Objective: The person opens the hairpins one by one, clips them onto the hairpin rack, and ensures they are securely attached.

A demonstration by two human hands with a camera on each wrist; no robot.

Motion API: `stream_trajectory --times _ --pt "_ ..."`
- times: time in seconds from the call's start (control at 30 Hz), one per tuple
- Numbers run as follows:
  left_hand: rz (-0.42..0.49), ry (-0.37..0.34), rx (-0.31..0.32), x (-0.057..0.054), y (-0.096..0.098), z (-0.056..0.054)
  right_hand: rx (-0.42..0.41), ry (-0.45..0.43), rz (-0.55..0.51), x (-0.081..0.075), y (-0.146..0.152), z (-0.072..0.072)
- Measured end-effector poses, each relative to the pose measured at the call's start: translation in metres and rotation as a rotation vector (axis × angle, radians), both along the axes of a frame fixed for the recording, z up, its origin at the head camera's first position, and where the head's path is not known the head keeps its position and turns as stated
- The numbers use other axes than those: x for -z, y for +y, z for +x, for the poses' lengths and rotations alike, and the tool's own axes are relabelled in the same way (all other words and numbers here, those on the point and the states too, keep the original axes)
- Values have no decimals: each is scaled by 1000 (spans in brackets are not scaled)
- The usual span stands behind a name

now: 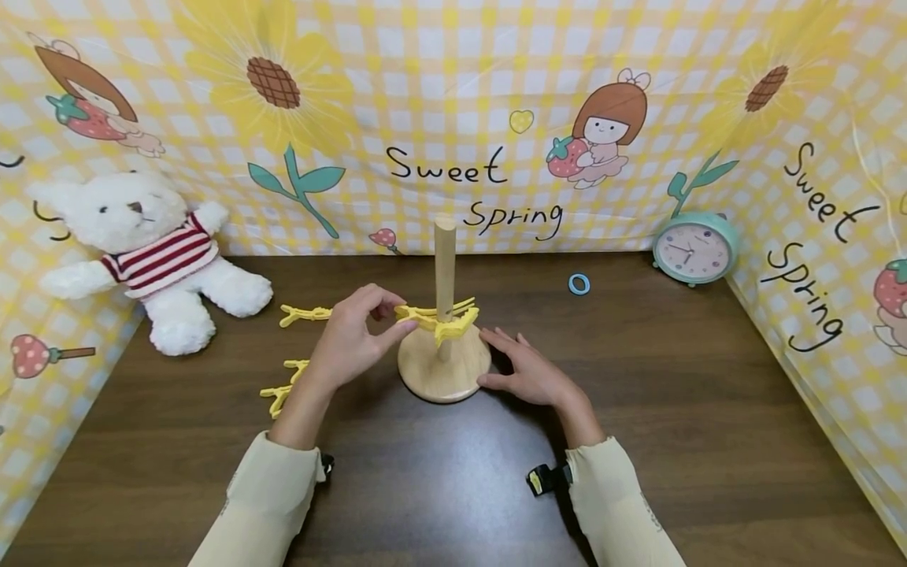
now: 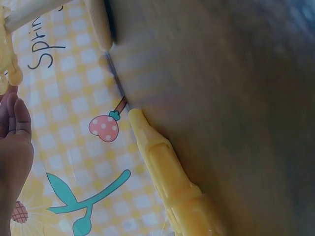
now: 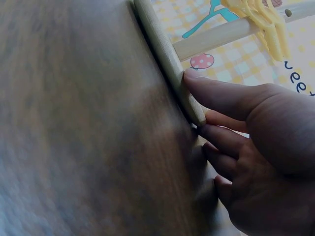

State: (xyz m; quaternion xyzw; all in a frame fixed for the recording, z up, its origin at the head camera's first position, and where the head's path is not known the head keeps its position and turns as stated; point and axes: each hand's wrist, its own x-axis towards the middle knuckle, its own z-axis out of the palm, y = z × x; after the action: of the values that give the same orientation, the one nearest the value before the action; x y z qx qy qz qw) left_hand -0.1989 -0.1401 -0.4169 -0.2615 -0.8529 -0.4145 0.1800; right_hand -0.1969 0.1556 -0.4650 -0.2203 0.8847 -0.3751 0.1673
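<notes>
A wooden stand with a round base (image 1: pixel 432 382) and an upright dowel (image 1: pixel 445 260) is on the table. Several yellow plastic clothespins (image 1: pixel 457 321) are clustered around the dowel, above the base. My left hand (image 1: pixel 354 335) pinches one clothespin (image 1: pixel 405 313) between thumb and fingers at the dowel's left side. That hand's thumb and fingertips lie beside the cluster at the edge of the left wrist view. On the right, my right hand (image 1: pixel 534 370) holds the base's rim. The right wrist view shows its thumb (image 3: pixel 216 93) on top of the base and fingers against the edge.
Loose yellow clothespins (image 1: pixel 305 314) lie on the table left of the stand, partly hidden by my left arm. A blue ring (image 1: pixel 579 284) lies behind right. A plush bear (image 1: pixel 159 260) sits at the back left, an alarm clock (image 1: pixel 694 248) at the back right.
</notes>
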Motion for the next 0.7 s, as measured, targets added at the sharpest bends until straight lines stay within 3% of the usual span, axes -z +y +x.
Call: stream_trajectory --times 0.3,0.5,0.7 --pt "-48 -135 -22 -5 -5 5 -5 12 4 0 -1 1" --pt "4 -247 -22 -7 -23 11 -6 1 7 1 -2 0" --pt "18 -300 -48 -9 -40 14 3 -1 11 0 -1 -1"
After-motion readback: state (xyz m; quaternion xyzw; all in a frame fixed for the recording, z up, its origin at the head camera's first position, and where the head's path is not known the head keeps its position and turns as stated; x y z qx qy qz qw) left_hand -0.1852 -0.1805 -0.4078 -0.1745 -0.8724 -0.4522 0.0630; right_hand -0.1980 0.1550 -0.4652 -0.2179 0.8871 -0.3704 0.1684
